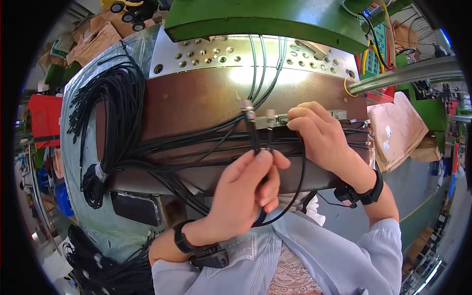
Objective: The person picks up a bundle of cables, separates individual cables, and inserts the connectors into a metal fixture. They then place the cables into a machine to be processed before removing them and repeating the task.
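My left hand (243,194) is closed around black cables (255,140) in front of my chest. Their metal connector ends (247,109) point up and away from me, slightly blurred. My right hand (322,137) is pinched at a narrow metal strip (338,115) on the brown work surface. From under its fingertips another black cable (301,179) loops down towards my left hand. The end of that cable is hidden by my fingers. More black cables run across the surface behind my left hand, and several metal cable ends (368,132) lie right of my right hand.
A thick bundle of black cables (115,93), tied with a band, hangs over the left side. Ahead stands a green machine (270,19) above a perforated metal plate (211,53). A phone (135,208) lies at lower left. Brown paper packaging (397,129) is at right.
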Action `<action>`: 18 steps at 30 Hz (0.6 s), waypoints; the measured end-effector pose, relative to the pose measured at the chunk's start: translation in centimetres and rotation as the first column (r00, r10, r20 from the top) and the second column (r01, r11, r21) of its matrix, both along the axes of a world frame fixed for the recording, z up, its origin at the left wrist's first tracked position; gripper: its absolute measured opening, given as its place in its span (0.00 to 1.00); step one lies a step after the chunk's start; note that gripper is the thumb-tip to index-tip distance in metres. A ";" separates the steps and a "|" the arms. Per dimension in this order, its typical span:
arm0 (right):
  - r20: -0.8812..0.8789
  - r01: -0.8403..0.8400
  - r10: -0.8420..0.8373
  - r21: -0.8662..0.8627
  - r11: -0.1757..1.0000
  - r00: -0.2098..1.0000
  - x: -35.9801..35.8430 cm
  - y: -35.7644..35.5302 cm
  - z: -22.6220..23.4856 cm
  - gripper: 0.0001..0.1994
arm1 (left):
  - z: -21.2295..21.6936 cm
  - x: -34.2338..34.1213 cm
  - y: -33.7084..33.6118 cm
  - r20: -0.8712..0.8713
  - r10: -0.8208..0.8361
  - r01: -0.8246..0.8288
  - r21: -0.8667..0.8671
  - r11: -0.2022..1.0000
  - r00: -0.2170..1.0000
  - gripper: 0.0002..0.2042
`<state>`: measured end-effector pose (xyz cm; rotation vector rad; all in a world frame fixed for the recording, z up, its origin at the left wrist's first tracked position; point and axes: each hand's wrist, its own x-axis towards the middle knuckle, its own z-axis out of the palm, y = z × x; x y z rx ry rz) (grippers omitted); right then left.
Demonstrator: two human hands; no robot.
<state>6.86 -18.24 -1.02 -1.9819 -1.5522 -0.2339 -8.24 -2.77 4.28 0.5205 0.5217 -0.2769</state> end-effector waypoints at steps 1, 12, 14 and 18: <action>0.019 -0.033 0.033 -0.027 0.999 0.999 0.2 0.0 0.1 0.10 | -0.9 0.1 -0.4 0.057 -0.056 0.053 0.043 0.998 0.997 0.15; 0.150 0.042 -0.066 0.154 0.987 0.987 1.0 -1.1 2.1 0.13 | -0.4 1.1 -0.8 0.185 -0.307 0.211 0.406 0.889 0.934 0.19; 0.079 0.221 -0.242 0.209 0.953 0.967 1.0 -1.6 1.6 0.12 | 1.0 1.0 -0.4 0.315 -0.244 -0.091 0.762 0.641 0.917 0.22; 0.109 -0.012 0.011 0.010 1.000 0.994 1.0 -1.9 0.7 0.14 | 2.5 1.2 0.1 0.340 -0.171 -0.052 0.558 0.828 0.925 0.29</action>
